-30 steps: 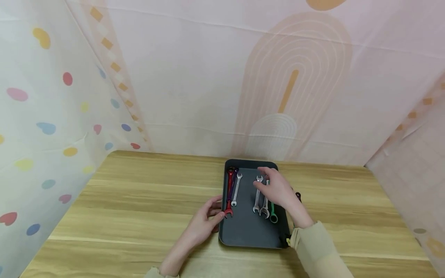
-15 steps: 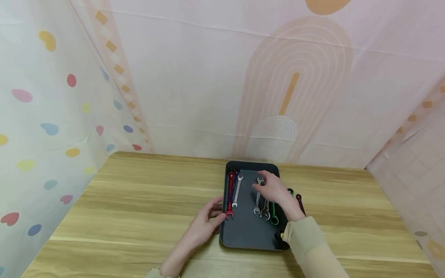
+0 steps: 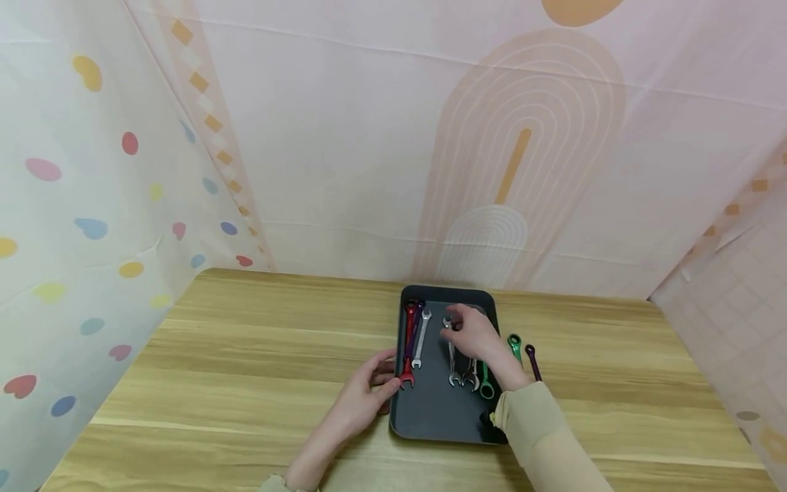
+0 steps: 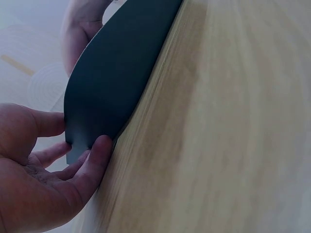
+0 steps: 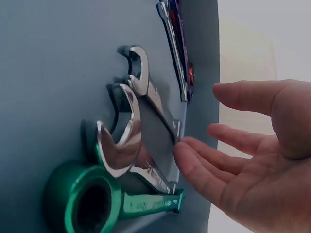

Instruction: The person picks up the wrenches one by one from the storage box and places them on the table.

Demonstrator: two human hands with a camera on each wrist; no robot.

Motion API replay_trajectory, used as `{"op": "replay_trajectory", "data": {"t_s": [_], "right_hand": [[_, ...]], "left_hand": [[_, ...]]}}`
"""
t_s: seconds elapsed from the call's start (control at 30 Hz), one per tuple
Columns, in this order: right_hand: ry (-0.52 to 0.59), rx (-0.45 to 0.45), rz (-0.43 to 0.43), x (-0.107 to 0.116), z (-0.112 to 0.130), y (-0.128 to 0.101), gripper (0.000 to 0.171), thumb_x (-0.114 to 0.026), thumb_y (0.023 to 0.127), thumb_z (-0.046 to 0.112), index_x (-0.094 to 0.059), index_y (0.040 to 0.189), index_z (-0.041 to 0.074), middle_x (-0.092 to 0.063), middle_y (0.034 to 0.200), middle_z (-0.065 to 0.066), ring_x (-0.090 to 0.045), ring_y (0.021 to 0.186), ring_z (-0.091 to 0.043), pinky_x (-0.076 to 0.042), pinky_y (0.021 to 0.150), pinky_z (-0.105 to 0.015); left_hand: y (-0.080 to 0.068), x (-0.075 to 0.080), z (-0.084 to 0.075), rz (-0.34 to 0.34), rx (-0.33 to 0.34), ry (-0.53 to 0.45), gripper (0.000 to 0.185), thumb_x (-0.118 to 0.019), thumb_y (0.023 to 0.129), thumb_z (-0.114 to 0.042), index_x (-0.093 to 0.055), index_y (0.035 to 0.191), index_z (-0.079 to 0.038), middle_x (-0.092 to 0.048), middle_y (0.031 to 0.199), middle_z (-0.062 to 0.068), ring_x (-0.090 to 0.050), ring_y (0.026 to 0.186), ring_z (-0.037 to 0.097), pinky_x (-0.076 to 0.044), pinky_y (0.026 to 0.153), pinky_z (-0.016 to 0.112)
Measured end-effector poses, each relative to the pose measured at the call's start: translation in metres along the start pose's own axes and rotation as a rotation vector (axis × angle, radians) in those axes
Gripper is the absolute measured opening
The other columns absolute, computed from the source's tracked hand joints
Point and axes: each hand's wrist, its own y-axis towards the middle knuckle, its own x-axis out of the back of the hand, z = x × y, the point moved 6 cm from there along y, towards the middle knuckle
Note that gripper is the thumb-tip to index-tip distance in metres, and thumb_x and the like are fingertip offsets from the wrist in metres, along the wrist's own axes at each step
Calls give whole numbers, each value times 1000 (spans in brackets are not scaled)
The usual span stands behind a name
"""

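My left hand (image 3: pixel 363 393) touches the left outer wall of a dark grey tray (image 3: pixel 443 425), thumb at the rim; in the left wrist view its fingertips (image 4: pixel 101 145) lie against that wall. My right hand (image 3: pixel 476 335) is over the tray's right half, thumb and fingers spread. Its fingertips (image 5: pixel 187 155) are right at the far end of a silver open-end wrench (image 3: pixel 451 359). Beside that wrench lie a larger silver wrench (image 3: pixel 473 380) and a green ratcheting wrench (image 3: pixel 486 390), partly hidden by the hand. Along the left side lie red (image 3: pixel 407 376), purple (image 3: pixel 415 333) and small silver (image 3: pixel 421 342) wrenches.
To the tray's right, a green wrench (image 3: pixel 515 342) and a purple one (image 3: pixel 533 363) lie on the wooden table (image 3: pixel 277 342), partly hidden by the right arm. A patterned cloth backdrop (image 3: pixel 344 171) rises behind the table.
The right hand has moved slightly left, and the far end of the silver wrench by its fingers has swung left with it. The left hand stays at the tray wall.
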Motion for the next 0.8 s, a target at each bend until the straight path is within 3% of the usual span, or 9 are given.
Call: {"op": "replay_trajectory", "data": {"t_s": [0.23,0.8], "right_hand": [[12,11,-60,-1,-1,7,46,-69,96,8,-61,140,-3,-68,135,-25,-67,118,-37,-56,101,-52],[-74,-7,-89,-12,7,14,44,-77,89,4,-67,132,0,-73,120,-20,-68,101,-30,-59,95,-48]], "left_hand": [[-1,-1,1,3,-4,-9,52,-62,104,-7,-47,154,-3,-61,141,28,-65,124,35,-59,71,35],[-2,-3,1,19,-19,-23,52,-61,104,-6,-46,154,-1,-61,140,30,-65,122,35,-59,71,35]]}}
